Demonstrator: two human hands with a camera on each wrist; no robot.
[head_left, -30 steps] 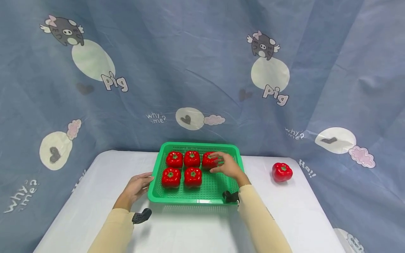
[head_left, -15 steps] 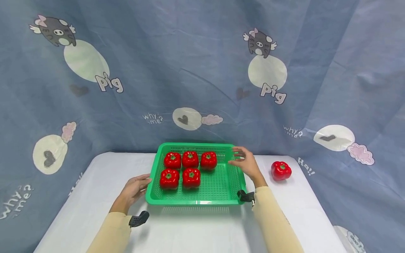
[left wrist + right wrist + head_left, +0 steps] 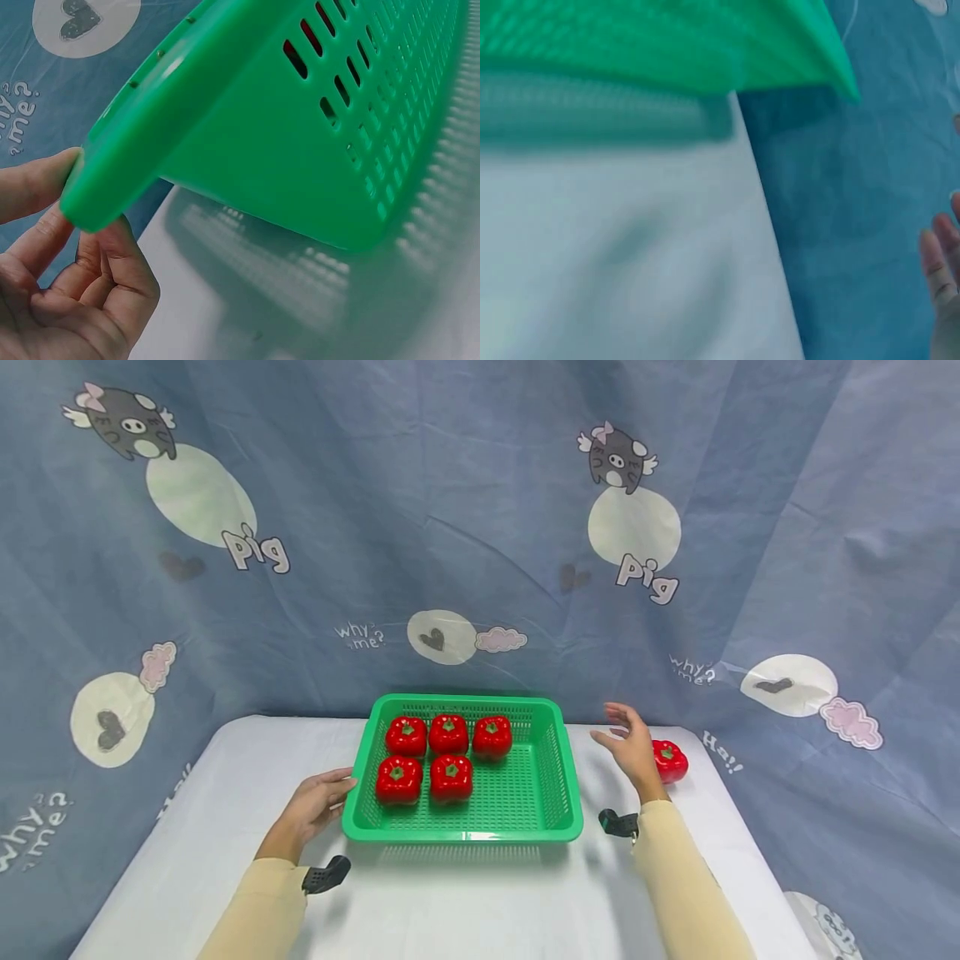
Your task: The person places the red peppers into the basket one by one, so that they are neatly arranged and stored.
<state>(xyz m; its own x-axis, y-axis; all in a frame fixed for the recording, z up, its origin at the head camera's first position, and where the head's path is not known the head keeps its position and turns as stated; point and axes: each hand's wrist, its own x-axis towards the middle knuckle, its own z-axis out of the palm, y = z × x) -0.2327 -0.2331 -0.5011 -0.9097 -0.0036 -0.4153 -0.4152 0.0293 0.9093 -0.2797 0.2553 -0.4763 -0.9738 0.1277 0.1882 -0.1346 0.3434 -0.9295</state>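
A green plastic basket (image 3: 465, 837) stands on the white table, with several red bell peppers (image 3: 399, 780) in two rows inside it. At its left side my left hand (image 3: 318, 799) holds the rim; the left wrist view shows the fingers (image 3: 124, 262) pinching the basket's edge (image 3: 112, 187). My right hand (image 3: 633, 747) is in the air right of the basket, fingers spread and slightly bent, holding nothing. Just beyond it to the right lies one more red bell pepper (image 3: 671, 762), partly hidden by the hand. Only some fingertips (image 3: 937, 262) show in the right wrist view.
The white table (image 3: 465, 910) ends at a blue curtain (image 3: 480, 560) with printed pigs and words, which hangs behind and at both sides. The basket's far rim is close to the curtain.
My right hand has moved right, from over the back-right pepper in the basket, across its right rim, to near the loose pepper. My left hand stays at the basket's rim.
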